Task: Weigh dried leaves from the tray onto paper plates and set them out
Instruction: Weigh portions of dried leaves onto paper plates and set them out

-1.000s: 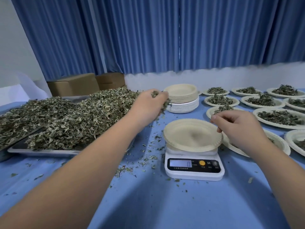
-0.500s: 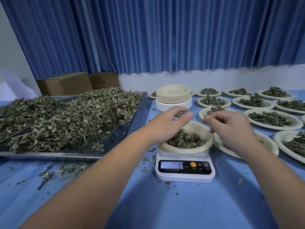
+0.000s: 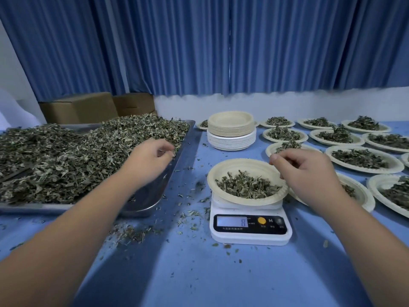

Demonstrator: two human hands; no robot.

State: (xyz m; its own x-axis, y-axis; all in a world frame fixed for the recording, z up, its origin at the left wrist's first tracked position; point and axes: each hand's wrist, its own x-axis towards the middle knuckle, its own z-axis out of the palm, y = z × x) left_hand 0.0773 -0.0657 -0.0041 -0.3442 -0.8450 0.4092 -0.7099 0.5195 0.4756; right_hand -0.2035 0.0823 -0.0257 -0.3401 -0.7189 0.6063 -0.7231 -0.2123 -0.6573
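Paper plate [image 3: 223, 167] carrying a small portion of dried leaves [image 3: 245, 186], seated on a white kitchen scale [image 3: 250, 231] between the two hands; the display reads 8. Right hand [image 3: 307, 171] at the plate's far right rim, fingers curled; whether it pinches the rim cannot be told. Left hand [image 3: 150, 155] well apart, over the metal tray [image 3: 174, 173], fingers curled down onto the leaf heap [image 3: 77, 156]; a grip on leaves cannot be confirmed. Behind the scale, a stack of plates [image 3: 231, 131]; to the right, filled plates [image 3: 363, 159] on the blue table [image 3: 199, 273].
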